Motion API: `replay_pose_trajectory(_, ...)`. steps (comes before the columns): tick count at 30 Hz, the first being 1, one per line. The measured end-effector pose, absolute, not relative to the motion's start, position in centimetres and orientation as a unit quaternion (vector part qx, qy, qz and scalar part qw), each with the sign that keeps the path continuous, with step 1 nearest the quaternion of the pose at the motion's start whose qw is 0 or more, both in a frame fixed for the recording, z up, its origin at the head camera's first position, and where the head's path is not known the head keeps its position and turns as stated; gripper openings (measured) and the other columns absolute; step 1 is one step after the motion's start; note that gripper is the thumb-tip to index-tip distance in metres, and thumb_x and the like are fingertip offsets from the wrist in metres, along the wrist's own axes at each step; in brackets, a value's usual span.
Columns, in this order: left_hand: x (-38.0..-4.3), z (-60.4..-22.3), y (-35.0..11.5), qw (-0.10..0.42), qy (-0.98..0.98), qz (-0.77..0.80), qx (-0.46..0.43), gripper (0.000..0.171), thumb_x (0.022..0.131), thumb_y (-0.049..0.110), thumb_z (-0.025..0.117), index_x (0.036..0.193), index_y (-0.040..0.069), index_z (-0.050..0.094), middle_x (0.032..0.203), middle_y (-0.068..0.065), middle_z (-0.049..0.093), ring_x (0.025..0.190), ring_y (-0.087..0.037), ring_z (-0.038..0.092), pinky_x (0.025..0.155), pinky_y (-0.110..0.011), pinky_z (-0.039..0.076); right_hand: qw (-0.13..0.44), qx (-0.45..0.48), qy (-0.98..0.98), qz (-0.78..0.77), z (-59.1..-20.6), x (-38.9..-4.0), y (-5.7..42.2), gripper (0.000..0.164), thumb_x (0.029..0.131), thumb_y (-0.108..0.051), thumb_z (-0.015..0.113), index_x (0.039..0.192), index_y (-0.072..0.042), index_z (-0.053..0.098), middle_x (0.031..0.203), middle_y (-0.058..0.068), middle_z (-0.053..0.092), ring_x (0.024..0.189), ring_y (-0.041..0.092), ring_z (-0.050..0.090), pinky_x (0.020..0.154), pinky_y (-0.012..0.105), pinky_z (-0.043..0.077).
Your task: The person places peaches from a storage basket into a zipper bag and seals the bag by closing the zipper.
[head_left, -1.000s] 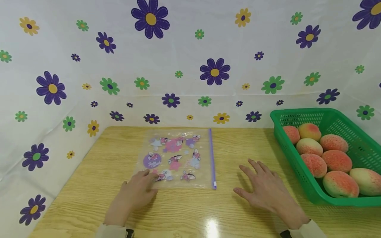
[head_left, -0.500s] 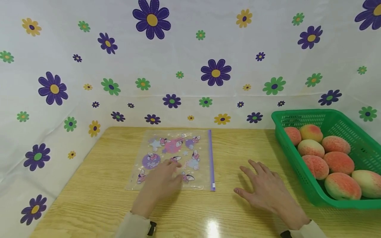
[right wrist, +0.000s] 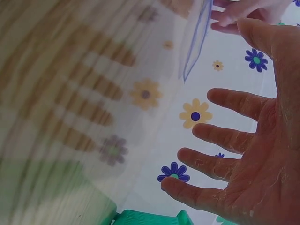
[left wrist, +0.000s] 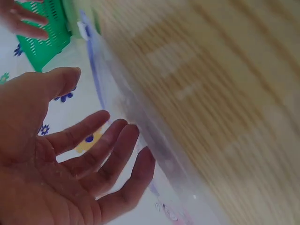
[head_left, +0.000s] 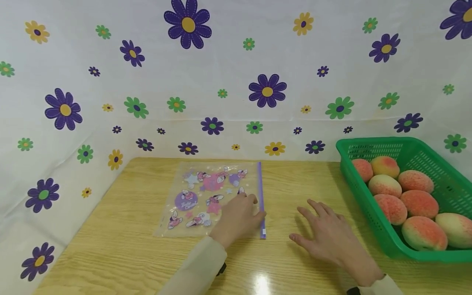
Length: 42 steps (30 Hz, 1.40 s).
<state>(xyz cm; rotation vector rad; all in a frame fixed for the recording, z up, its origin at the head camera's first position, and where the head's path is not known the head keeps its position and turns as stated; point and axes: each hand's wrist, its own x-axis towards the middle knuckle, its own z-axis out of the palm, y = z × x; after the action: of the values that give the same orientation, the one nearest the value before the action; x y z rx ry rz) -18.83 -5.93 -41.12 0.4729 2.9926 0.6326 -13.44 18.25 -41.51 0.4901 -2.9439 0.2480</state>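
Observation:
A clear zip bag (head_left: 217, 180) printed with pink and purple cartoon figures lies flat on the table, its purple slider edge (head_left: 261, 184) facing right. Over the bag's right part is my left hand (head_left: 237, 217), the thumb near the purple edge. In the left wrist view the left hand's fingers (left wrist: 117, 145) are loosely bent, with nothing between them and the thumb. My right hand (head_left: 326, 235) hovers above the table between the bag and the basket, fingers spread and holding nothing. The right wrist view shows the right fingers (right wrist: 225, 136) apart.
A green plastic basket (head_left: 354, 196) stands at the right with several peaches (head_left: 419, 203) inside. The wooden table (head_left: 121, 229) ends at a white cloth (head_left: 228, 53) with printed flowers, behind it and along the left side.
My left hand has moved right across the bag, from its lower left corner to near the purple edge. The bag's lower left corner now lies flat. The right hand has stayed put.

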Motion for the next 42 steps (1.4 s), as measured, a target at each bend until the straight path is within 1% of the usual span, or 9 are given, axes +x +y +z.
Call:
replay_pose_trajectory(7, -19.5, -41.5, -4.7, 0.024, 0.981, 0.16, 0.105, 0.041, 0.092, 0.046, 0.072, 0.102, 0.007, 0.067, 0.089, -0.008, 0.062, 0.075, -0.027, 0.062, 0.062, -0.044, 0.055, 0.066, 0.163, -0.982, 0.074, -41.3, -13.6, 18.2, 0.07, 0.086, -0.066, 0.068, 0.136, -0.016, 0.064, 0.145, 0.02, 0.056, 0.126, 0.045, 0.059, 0.084, 0.068, 0.056)
replay_pose_trajectory(14, -19.9, -41.7, -4.2, 0.025, 0.984, 0.162, 0.071, 0.043, 0.092, 0.05, 0.071, 0.086, 0.009, 0.059, 0.082, -0.007, 0.056, 0.065, -0.024, 0.055, 0.055, -0.039, 0.049, 0.067, 0.16, -0.982, 0.071, -41.4, -13.8, 18.2, 0.068, 0.086, -0.065, 0.068, 0.134, -0.015, 0.066, 0.144, 0.02, 0.057, 0.125, 0.046, 0.06, 0.086, 0.069, 0.055)
replay_pose_trajectory(20, -20.1, -41.8, -4.1, 0.005, 0.986, 0.151, 0.072, 0.032, 0.092, 0.036, 0.07, 0.083, 0.007, 0.06, 0.078, -0.008, 0.058, 0.063, -0.026, 0.056, 0.057, -0.045, 0.053, 0.066, 0.159, -0.982, 0.074, -41.3, -13.8, 18.3, 0.068, 0.087, -0.065, 0.067, 0.134, -0.015, 0.066, 0.144, 0.02, 0.057, 0.124, 0.046, 0.06, 0.086, 0.071, 0.054)
replay_pose_trajectory(24, -20.3, -41.7, -4.5, 0.007, 0.98, 0.184, 0.074, 0.027, 0.091, 0.025, 0.067, 0.074, 0.01, 0.052, 0.068, -0.005, 0.052, 0.056, -0.02, 0.048, 0.049, -0.037, 0.046, 0.067, 0.16, -0.982, 0.079, -41.3, -13.8, 18.3, 0.068, 0.088, -0.064, 0.067, 0.135, -0.015, 0.065, 0.144, 0.02, 0.057, 0.124, 0.046, 0.06, 0.086, 0.07, 0.054)
replay_pose_trajectory(27, -20.3, -41.7, -5.1, 0.032, 0.967, 0.242, 0.069, 0.02, 0.092, 0.018, 0.062, 0.077, 0.009, 0.054, 0.065, -0.002, 0.05, 0.054, -0.016, 0.045, 0.046, -0.029, 0.04, 0.065, 0.159, -0.982, 0.084, -41.3, -13.7, 18.3, 0.067, 0.088, -0.062, 0.067, 0.136, -0.015, 0.064, 0.144, 0.02, 0.057, 0.124, 0.046, 0.06, 0.087, 0.07, 0.054)
replay_pose_trajectory(30, -20.3, -41.8, -5.7, 0.064, 0.947, 0.307, 0.062, 0.011, 0.091, 0.014, 0.058, 0.087, 0.004, 0.059, 0.064, -0.002, 0.051, 0.05, -0.013, 0.043, 0.041, -0.022, 0.035, 0.063, 0.157, -0.982, 0.089, -41.2, -13.7, 18.3, 0.068, 0.089, -0.061, 0.068, 0.137, -0.015, 0.063, 0.144, 0.02, 0.057, 0.124, 0.047, 0.059, 0.088, 0.071, 0.053)
replay_pose_trajectory(33, -20.3, -41.6, -6.1, 0.077, 0.933, 0.347, 0.061, 0.015, 0.092, 0.013, 0.054, 0.095, 0.001, 0.062, 0.062, -0.001, 0.053, 0.047, -0.011, 0.041, 0.039, -0.019, 0.033, 0.066, 0.155, -0.981, 0.093, -41.1, -13.7, 18.4, 0.068, 0.089, -0.061, 0.068, 0.138, -0.014, 0.062, 0.144, 0.02, 0.057, 0.123, 0.048, 0.06, 0.09, 0.07, 0.053)
replay_pose_trajectory(38, -20.1, -41.0, -6.2, 0.075, 0.916, 0.389, 0.059, 0.022, 0.098, 0.02, 0.052, 0.097, 0.002, 0.064, 0.065, -0.005, 0.063, 0.05, -0.013, 0.053, 0.045, -0.022, 0.043, 0.063, 0.155, -0.981, 0.1, -41.0, -13.8, 18.3, 0.068, 0.089, -0.061, 0.067, 0.138, -0.015, 0.062, 0.143, 0.02, 0.058, 0.121, 0.048, 0.061, 0.089, 0.067, 0.055)
replay_pose_trajectory(42, -19.6, -41.0, -5.9, 0.071, 0.905, 0.416, 0.048, 0.02, 0.096, 0.021, 0.057, 0.102, 0.003, 0.065, 0.083, -0.009, 0.07, 0.066, -0.017, 0.063, 0.058, -0.027, 0.053, 0.063, 0.157, -0.98, 0.105, -41.0, -13.7, 18.2, 0.067, 0.09, -0.062, 0.065, 0.137, -0.014, 0.063, 0.141, 0.019, 0.06, 0.119, 0.046, 0.063, 0.087, 0.064, 0.057)
